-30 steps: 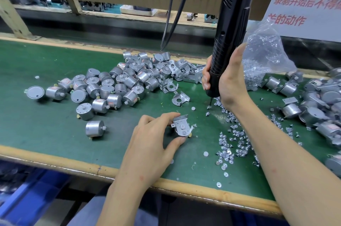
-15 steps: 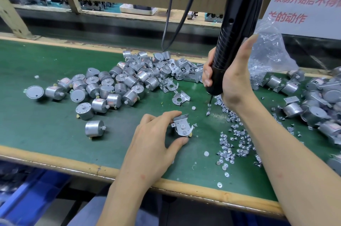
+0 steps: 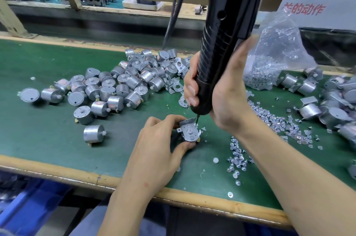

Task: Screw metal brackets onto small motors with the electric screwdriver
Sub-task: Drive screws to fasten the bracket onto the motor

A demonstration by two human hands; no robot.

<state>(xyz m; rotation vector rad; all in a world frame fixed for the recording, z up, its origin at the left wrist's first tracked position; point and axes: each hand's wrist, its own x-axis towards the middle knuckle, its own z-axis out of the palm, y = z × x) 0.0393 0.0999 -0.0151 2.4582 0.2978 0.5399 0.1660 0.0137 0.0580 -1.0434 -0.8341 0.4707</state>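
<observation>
My left hand (image 3: 158, 145) pinches a small motor with a metal bracket (image 3: 189, 131) on top, holding it on the green mat. My right hand (image 3: 221, 91) grips the black electric screwdriver (image 3: 219, 49), which hangs tilted from above. Its bit tip (image 3: 196, 120) touches the bracket's upper right corner. A pile of bare silver motors (image 3: 115, 89) lies to the left, with loose brackets (image 3: 174, 86) at its right end. Small screws (image 3: 269, 118) are scattered on the mat under my right forearm.
A clear plastic bag of screws (image 3: 275, 56) stands behind my right hand. Motors with brackets fitted (image 3: 327, 104) are heaped at the right edge. A single motor (image 3: 93, 133) lies alone near the front. The bench's wooden front edge (image 3: 81, 174) runs below. Cables (image 3: 175, 4) hang at the back.
My right hand has brought the screwdriver down and left from the screw scatter, so its bit now meets the bracket. My left hand has kept its hold on the motor.
</observation>
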